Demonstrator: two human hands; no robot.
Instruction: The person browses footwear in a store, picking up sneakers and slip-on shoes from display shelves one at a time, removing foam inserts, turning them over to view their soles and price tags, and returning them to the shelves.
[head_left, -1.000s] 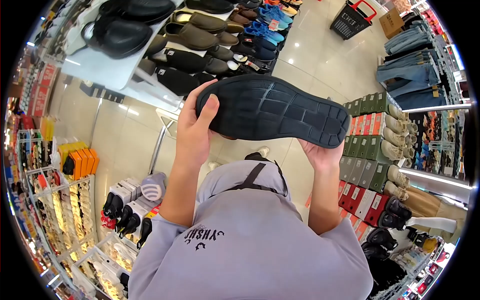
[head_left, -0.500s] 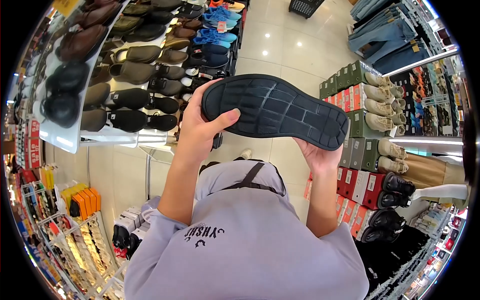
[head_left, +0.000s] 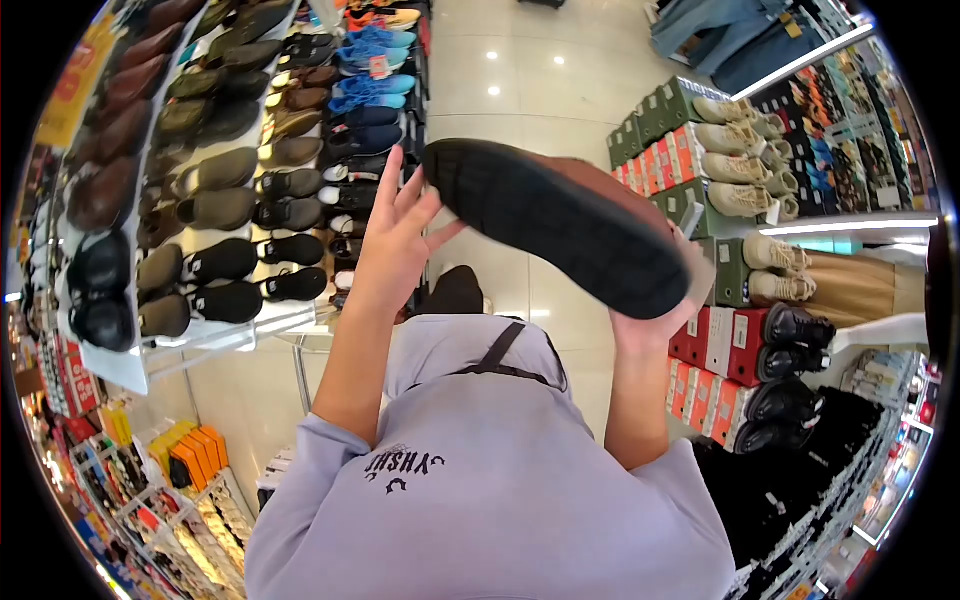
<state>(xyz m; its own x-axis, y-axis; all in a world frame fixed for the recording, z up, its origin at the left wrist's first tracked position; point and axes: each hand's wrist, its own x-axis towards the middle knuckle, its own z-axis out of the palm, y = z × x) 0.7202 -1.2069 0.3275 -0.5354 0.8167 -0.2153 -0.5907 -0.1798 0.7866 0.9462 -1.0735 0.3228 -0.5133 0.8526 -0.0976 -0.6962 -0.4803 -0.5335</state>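
A brown shoe with a black sole is tilted in front of me, its sole facing me and a strip of brown upper showing along the top edge. My right hand grips the shoe at its lower right end, with the fingers mostly behind it. Beside the upper left end is my left hand, its fingers spread and close to the sole. A pale tag or card shows next to my right hand.
Rows of shoes stand on a display table at the left. Stacked shoe boxes with shoes on them line the right side. Jeans hang at the upper right. Tiled floor runs between.
The shoe has tilted, so its brown upper now shows. My left hand has loosened from the sole and spread its fingers. The view has shifted, with more of the left shoe display showing.
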